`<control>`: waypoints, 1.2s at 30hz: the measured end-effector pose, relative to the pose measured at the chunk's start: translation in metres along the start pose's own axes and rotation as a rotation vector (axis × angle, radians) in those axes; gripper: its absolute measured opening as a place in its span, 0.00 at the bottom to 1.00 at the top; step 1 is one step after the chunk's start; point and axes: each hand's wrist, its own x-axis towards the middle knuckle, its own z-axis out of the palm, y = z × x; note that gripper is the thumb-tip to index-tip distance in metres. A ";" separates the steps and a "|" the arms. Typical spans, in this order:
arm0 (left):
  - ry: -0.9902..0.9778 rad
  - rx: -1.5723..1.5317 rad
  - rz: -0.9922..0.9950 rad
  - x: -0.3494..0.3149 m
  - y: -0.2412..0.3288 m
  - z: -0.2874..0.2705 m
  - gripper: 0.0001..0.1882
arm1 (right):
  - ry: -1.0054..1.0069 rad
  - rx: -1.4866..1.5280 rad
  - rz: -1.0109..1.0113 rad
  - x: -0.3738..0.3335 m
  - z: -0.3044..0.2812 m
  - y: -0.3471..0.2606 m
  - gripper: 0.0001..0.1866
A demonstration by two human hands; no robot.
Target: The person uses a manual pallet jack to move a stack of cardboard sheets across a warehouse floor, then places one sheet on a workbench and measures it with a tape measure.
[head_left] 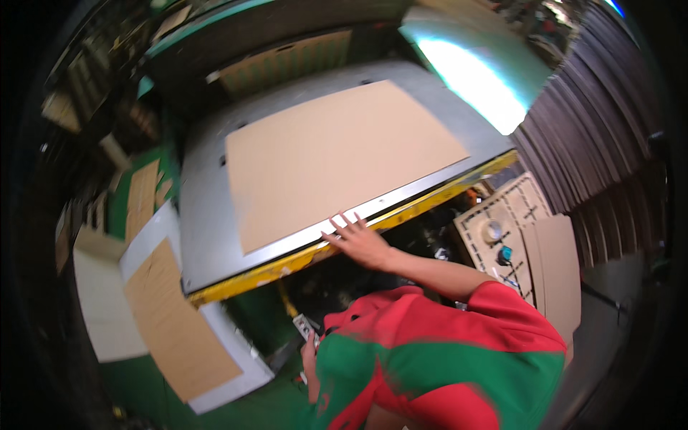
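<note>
A flat brown cardboard sheet (337, 154) lies on the grey metal bed (204, 215) of a large machine. My right hand (360, 242) is open, its fingers spread over the bed's bare metal front edge and the yellow bar (276, 274) below it. The fingertips are close to the sheet's near edge but not on it. Lower down, my left hand (309, 358) is beside a small pale switch box (304, 328), with at least a finger against it. Most of that hand's fingers are hidden by the box and my red and green shirt.
Cardboard and white sheets (179, 322) lean at the left over a green floor. To the right are a cardboard-topped surface (494, 204) holding a tape roll (491, 231) and a teal object (506, 254), and tall stacks of dark sheets (595, 107). A dark machine head (272, 36) spans the back.
</note>
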 end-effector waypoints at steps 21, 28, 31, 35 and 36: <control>0.605 0.000 0.437 0.035 -0.040 -0.056 0.40 | 0.726 0.219 0.067 0.140 -0.125 -0.023 0.36; 0.772 0.167 0.423 0.021 -0.060 -0.063 0.41 | 0.253 0.484 0.068 0.084 -0.020 -0.066 0.31; 0.799 0.216 0.390 0.022 -0.072 -0.068 0.41 | -0.014 0.493 0.174 0.055 0.033 -0.059 0.31; 0.656 0.291 0.380 0.032 -0.088 -0.082 0.42 | -0.181 0.607 0.274 0.019 0.085 -0.052 0.28; 0.596 0.269 0.391 0.035 -0.093 -0.087 0.45 | -0.224 0.642 0.298 0.008 0.095 -0.053 0.27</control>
